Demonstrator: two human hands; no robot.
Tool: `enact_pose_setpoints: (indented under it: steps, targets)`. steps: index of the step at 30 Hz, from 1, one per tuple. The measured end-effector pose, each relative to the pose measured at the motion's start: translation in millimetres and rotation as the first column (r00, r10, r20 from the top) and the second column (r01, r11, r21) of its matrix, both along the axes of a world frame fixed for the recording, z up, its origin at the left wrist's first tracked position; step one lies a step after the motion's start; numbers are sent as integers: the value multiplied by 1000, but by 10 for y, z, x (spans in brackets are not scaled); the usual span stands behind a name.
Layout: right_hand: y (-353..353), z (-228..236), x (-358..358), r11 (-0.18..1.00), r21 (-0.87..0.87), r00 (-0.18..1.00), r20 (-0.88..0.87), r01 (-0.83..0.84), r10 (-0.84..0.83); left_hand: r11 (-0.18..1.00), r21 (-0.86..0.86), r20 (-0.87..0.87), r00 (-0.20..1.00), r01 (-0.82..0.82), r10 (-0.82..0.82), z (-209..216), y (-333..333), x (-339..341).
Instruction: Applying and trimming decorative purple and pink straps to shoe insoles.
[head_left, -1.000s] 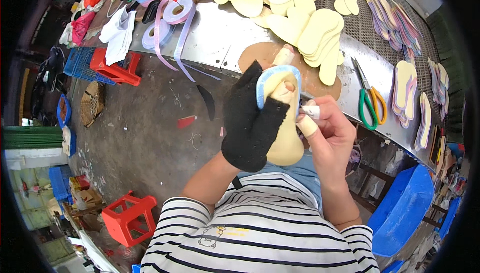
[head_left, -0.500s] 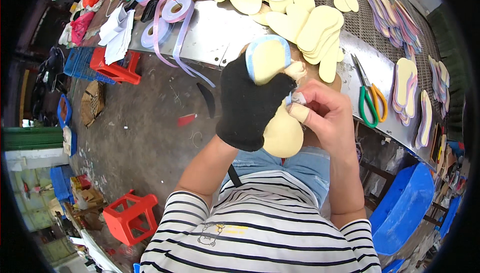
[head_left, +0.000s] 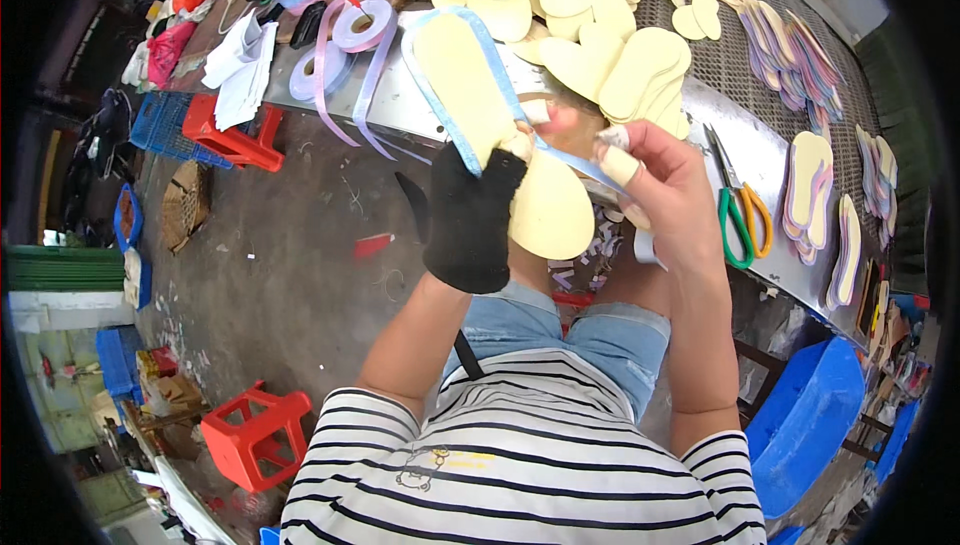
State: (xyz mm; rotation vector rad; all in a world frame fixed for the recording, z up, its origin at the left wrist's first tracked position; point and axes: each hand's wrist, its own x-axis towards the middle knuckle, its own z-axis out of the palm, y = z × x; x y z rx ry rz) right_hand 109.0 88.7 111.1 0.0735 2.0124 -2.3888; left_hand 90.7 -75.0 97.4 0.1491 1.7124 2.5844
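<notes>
My left hand (head_left: pixel 472 215), in a black fingerless glove, is closed on a cream insole (head_left: pixel 550 213) held up over my lap. Blue ribbon (head_left: pixel 428 85) edges the insole's upper part, while its lower rounded end shows bare. From the insole a free length of the ribbon stretches across to my right hand (head_left: pixel 672 190), which pinches it between thumb and forefinger. Pale tape wraps fingertips on the right hand. Just beyond it, a heap of cream insoles (head_left: pixel 645 75) covers part of the metal table (head_left: pixel 535 75).
Scissors (head_left: pixel 740 215) with green and orange handles lie right of my hand, near stacked insoles (head_left: pixel 808 185). Ribbon rolls (head_left: pixel 350 30) stand at the back left. Red stools (head_left: pixel 258 435) and a blue tub (head_left: pixel 805 425) are on the floor.
The insole has tipped upright and moved left with my left hand, showing more of its edged part. My right hand has drawn slightly right, and the ribbon between my hands is now stretched out.
</notes>
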Motion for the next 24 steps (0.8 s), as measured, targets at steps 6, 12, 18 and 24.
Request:
enact_pose_setpoints:
  steps: [6,12,18,24]
  targets:
    - [-69,-22,106,987,-154,994,85,-55,68,992,121,1,1000,-17,17,153,-10,44]
    - [-69,-81,164,978,-124,986,-5,-165,166,992,-129,-146,989,9,-28,5,4,12]
    - [318,-250,-49,933,227,960,83,-278,266,834,-284,147,881,473,-449,-143,-507,-156]
    - [1508,-408,256,133,957,941,-216,257,-261,645,578,0,790,501,-614,-134,-820,17]
